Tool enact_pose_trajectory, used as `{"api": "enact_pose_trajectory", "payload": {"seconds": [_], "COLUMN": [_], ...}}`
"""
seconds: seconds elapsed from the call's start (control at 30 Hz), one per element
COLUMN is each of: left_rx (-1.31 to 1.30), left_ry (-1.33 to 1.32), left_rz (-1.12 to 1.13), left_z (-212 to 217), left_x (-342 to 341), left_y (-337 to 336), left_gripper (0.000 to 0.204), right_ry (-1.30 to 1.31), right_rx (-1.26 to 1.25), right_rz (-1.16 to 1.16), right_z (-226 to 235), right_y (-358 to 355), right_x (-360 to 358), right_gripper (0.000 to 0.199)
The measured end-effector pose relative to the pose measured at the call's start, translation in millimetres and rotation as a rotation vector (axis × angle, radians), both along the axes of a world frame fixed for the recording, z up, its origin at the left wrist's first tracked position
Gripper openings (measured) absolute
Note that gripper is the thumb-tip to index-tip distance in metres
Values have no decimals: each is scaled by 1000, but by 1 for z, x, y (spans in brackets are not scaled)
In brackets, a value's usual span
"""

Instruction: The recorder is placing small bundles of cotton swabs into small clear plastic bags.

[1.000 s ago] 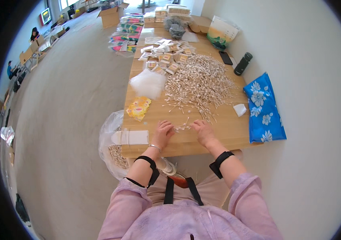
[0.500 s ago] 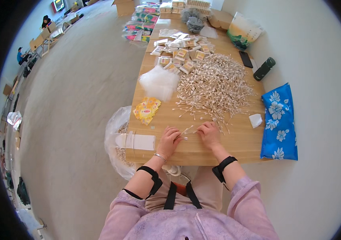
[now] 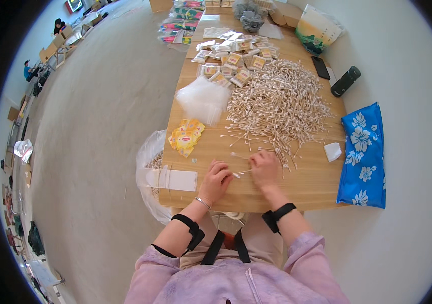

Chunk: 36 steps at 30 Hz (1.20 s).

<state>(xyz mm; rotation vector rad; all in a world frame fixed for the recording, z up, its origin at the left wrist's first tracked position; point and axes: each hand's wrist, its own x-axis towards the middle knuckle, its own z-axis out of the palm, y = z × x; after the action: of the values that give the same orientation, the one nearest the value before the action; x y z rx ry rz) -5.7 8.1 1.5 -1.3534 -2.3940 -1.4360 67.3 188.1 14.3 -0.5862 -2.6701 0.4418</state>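
Close to the near table edge, my left hand (image 3: pixel 216 181) is closed on a few cotton swabs (image 3: pixel 236 176), their white tips poking out past its fingertips. My right hand (image 3: pixel 265 169), a little blurred, faces it with its fingers pinched on cotton swabs; one blurred swab juts left from it, and another thin stick spans the gap between both hands. Just beyond lies a big heap of loose cotton swabs (image 3: pixel 279 104). A white card box (image 3: pixel 181 180) with a band near its end sits left of my left hand. Yellow printed cards (image 3: pixel 187 137) are piled past it.
Clear plastic bags (image 3: pixel 203 100) lie left of the heap, with small filled packs (image 3: pixel 233 61) behind. Along the right side are a blue flowered pouch (image 3: pixel 362 157), a white paper piece (image 3: pixel 333 152), a black bottle (image 3: pixel 345 81) and a phone (image 3: pixel 320 67). A plastic sack (image 3: pixel 149 192) hangs at the left edge.
The fanned swabs between my hands have shifted, with fewer spread out at my left fingertips. My right hand has moved slightly and is blurred. The whole view has shifted a little.
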Motion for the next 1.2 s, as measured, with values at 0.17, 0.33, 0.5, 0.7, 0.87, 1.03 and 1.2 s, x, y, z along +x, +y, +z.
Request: {"api": "enact_pose_trajectory", "payload": {"seconds": [0.17, 0.33, 0.5, 0.7, 0.87, 1.03, 1.2], "left_rx": [29, -183, -385, -235, -148, -103, -140], "left_ry": [-73, -7, 60, 46, 57, 18, -72], "left_rz": [109, 234, 280, 132, 127, 123, 50], "left_z": [9, 37, 39, 10, 11, 18, 13], "left_x": [-1, -35, -48, -61, -52, -41, -43], "left_y": [9, 54, 92, 67, 36, 27, 24], "left_gripper": [36, 47, 45, 20, 9, 15, 19], "right_ry": [27, 97, 69, 141, 151, 144, 123], "right_rx": [-133, 30, 47, 5, 174, -35, -46], "right_rz": [86, -132, -186, -187, -244, -23, 114], "right_z": [5, 19, -6, -12, 0, 9, 5], "right_y": [-28, 6, 32, 62, 56, 15, 1], "right_x": [-16, -12, 15, 14, 1, -11, -27], "right_gripper": [10, 17, 20, 12, 9, 13, 22]}}
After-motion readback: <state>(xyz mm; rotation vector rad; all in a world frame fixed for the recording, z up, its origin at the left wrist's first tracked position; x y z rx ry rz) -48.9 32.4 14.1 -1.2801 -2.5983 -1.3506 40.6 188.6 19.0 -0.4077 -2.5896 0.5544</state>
